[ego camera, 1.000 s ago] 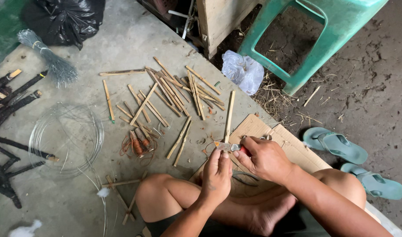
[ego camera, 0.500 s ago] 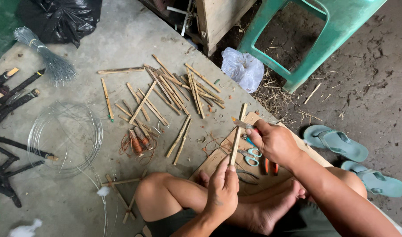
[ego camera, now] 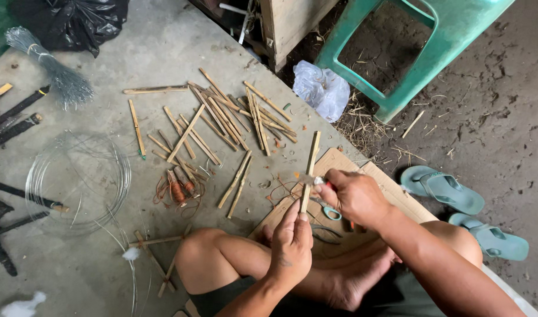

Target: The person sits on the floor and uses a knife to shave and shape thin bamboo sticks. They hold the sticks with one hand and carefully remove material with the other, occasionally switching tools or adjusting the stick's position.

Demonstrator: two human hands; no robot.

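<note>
A person sits cross-legged on a concrete floor (ego camera: 163,47) and holds a bamboo stick (ego camera: 310,167) nearly upright over a sheet of cardboard (ego camera: 392,191) that lies in front of the folded legs. The stick is a thin, flat, pale yellow-brown strip, straight, with a squared far end and a slightly darker lower part; its near end disappears into the left hand (ego camera: 291,245), whose fingers are curled shut around it with the thumb pressed along its side. The right hand (ego camera: 354,196) is closed in a fist around a small cutter with a red handle (ego camera: 317,181), the short blade meeting the stick from the right a little above the left hand's grip. Under the right hand, on the cardboard, lie scissors with teal handles (ego camera: 329,211). To the far left of the stick a loose scatter of similar bamboo sticks (ego camera: 222,120) is spread on the floor, and near them a small reddish spool in tangled thread (ego camera: 178,189). Further left rests a coil of thin wire (ego camera: 78,182). At the far right stands a green plastic stool (ego camera: 433,53), beside it a crumpled plastic bag (ego camera: 323,88), and at the right a pair of teal sandals (ego camera: 456,208) on bare earth.
</note>
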